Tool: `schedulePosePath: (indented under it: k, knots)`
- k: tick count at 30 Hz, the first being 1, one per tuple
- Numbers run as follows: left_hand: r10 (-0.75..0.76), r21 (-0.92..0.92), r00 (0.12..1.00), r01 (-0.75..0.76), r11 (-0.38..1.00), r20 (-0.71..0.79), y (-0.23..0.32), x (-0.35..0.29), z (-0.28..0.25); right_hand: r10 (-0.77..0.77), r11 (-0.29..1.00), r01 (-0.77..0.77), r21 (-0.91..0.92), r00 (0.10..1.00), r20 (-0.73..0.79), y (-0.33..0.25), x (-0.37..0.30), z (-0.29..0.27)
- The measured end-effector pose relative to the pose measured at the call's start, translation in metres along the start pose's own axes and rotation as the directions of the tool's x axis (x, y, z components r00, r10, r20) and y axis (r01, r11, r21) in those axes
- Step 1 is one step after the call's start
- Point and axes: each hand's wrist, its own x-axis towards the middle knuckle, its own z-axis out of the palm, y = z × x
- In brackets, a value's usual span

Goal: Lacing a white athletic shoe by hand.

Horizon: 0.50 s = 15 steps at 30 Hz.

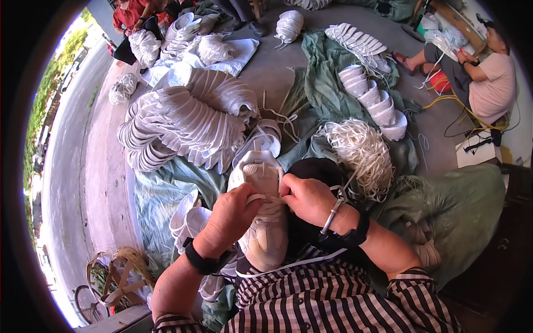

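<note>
A white and cream shoe upper (pixel 262 237) lies in front of me, its toe toward my body and its tongue (pixel 263 178) showing between the eyelet rows. Flat white shoelace (pixel 271 210) crosses it in rows near the toe. My left hand (pixel 236 213) is closed around a piece of the lace at the left eyelet row. At the right eyelet row, my right hand (pixel 311 201) pinches thumb and finger together on lace at the edge; the fingertips partly hide it. A loose lace length curves over my lap.
Nested white shoe uppers form a large pile (pixel 183 119) ahead left. A tangled heap of white laces (pixel 361 155) lies right, on green sheeting (pixel 325 77). More stacked uppers (pixel 371 100) stand beyond. A seated person (pixel 491 83) works at far right; others are at the back left.
</note>
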Motion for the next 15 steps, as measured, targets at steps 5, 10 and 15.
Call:
schedulePosePath:
  k: [5, 10, 15]
  knots:
    - [-0.008, 0.143, 0.995, 0.023, 0.989, -0.104, -0.004, -0.004, 0.013, -0.02, 0.999, 0.022, -0.042, 0.999, 0.037, -0.015, -0.013, 0.001]
    - [-0.019, 0.315, 0.985, 0.074, 0.946, -0.173, 0.007, -0.003, 0.018, -0.435, 0.88, 0.391, -0.269, 0.891, -0.129, -0.008, -0.013, 0.011]
    - [-0.034, 0.399, 0.993, 0.076, 0.914, -0.111, 0.011, 0.0, 0.012, -0.497, 0.835, 0.442, -0.328, 0.861, -0.105, 0.0, -0.001, 0.005]
